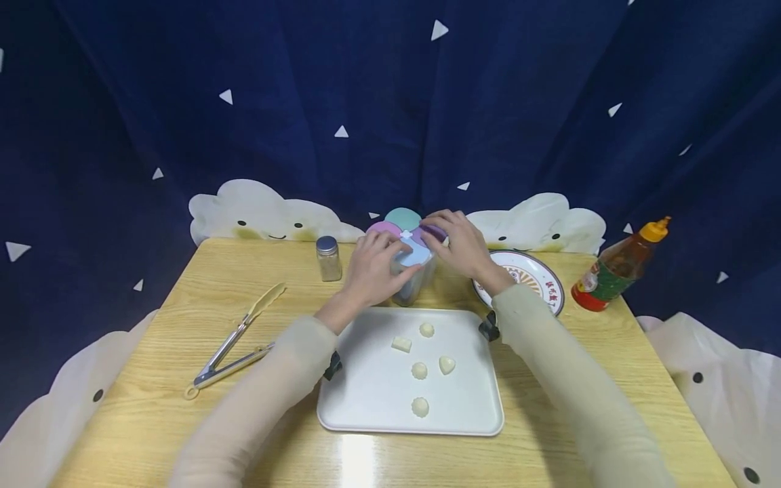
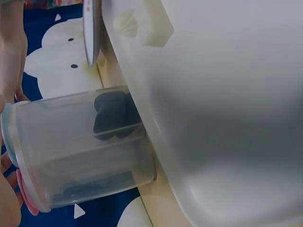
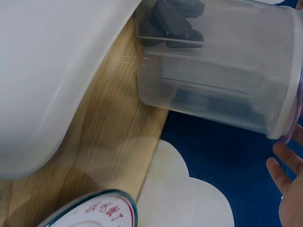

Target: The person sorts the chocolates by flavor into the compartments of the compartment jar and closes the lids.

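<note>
A clear plastic container (image 1: 410, 281) stands on the wooden table (image 1: 152, 400) just behind the far edge of the white tray (image 1: 366, 400), and its lid is split into pastel flaps (image 1: 403, 218) of pink, teal, purple and pale blue around a small white hub. Through the transparent wall, both wrist views show dark pieces (image 2: 111, 116) lying inside it. The left hand (image 1: 373, 271) wraps the container's left side, fingers curled over the lid's rim and thumb against the wall. The right hand (image 1: 460, 244) lies over the lid's right side, its fingers bent down onto the purple flap; whether they pinch the flap or only press on it cannot be told. On the tray lie five small white moulded pieces (image 1: 419, 370), apart from one another. A small glass shaker (image 1: 329, 258) with a metal cap stands just left of the container. Metal tongs (image 1: 234, 342) with pale tips lie farther left on the table. To the right, a patterned plate (image 1: 537, 274) rests partly under the right forearm, and a brown sauce bottle (image 1: 619, 266) with a yellow cap sits near the table's right edge. A dark blue curtain (image 1: 244, 102) with white triangles hangs behind.
</note>
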`<state>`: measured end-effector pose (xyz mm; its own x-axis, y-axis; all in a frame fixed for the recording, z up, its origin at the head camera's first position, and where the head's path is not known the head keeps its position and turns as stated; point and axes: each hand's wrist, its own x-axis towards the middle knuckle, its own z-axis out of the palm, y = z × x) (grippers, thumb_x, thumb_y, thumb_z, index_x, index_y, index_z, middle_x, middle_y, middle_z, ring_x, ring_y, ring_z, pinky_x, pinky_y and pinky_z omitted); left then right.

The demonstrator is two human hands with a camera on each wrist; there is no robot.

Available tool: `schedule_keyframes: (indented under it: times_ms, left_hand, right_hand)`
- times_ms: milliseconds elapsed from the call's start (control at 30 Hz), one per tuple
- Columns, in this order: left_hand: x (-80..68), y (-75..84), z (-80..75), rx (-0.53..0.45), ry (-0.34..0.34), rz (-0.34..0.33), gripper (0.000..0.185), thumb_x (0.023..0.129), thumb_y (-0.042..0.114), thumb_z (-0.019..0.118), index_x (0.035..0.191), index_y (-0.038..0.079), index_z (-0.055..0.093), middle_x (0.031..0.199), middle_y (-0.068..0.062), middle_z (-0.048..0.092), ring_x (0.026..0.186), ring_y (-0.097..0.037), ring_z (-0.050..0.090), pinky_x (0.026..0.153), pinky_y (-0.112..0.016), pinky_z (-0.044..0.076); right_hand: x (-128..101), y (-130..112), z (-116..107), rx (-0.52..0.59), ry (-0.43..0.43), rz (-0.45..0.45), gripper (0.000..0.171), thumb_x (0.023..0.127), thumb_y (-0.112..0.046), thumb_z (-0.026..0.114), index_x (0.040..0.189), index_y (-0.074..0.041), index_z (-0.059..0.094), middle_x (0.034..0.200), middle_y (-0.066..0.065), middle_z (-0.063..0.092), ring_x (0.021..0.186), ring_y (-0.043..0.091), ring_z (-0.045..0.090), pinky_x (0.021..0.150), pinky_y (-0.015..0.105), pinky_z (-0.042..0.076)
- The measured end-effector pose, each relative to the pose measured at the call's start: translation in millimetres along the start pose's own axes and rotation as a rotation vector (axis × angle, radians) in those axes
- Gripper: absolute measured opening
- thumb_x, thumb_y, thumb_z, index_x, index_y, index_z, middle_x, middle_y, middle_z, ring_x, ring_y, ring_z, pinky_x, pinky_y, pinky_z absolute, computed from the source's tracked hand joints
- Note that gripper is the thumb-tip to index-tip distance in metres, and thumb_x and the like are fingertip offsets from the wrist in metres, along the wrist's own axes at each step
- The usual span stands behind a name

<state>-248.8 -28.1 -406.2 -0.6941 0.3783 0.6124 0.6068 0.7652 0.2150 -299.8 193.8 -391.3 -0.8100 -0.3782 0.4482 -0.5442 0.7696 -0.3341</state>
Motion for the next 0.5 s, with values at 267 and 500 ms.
schedule_keyframes:
  times_ms: [267,500]
  left_hand:
    - [-0.3,5.5,2.5,0.053,0.004,-0.022,0.044,0.091,0.054,0.078,0.114,0.016,0.077,0.117,-0.007,0.071,0.116,-0.029,0.060,0.101,-0.044,0.049]
    - [0.0,-0.7,-4.4,0.035,-0.031,-0.006,0.039,0.093,0.048,0.077,0.114,0.015,0.076,0.118,-0.009,0.069,0.112,-0.030,0.060,0.094,-0.044,0.050]
  right_hand:
    - [1.1,-0.9,6.1,0.008,-0.049,0.023,0.034,0.106,-0.038,0.059,0.130,-0.018,0.074,0.138,0.004,0.068,0.121,0.028,0.060,0.100,0.049,0.052]
    - [-5.9,2.5,3.9,0.003,-0.024,0.005,0.035,0.104,-0.037,0.062,0.129,-0.016,0.075,0.135,0.007,0.069,0.119,0.030,0.060,0.100,0.049,0.052]
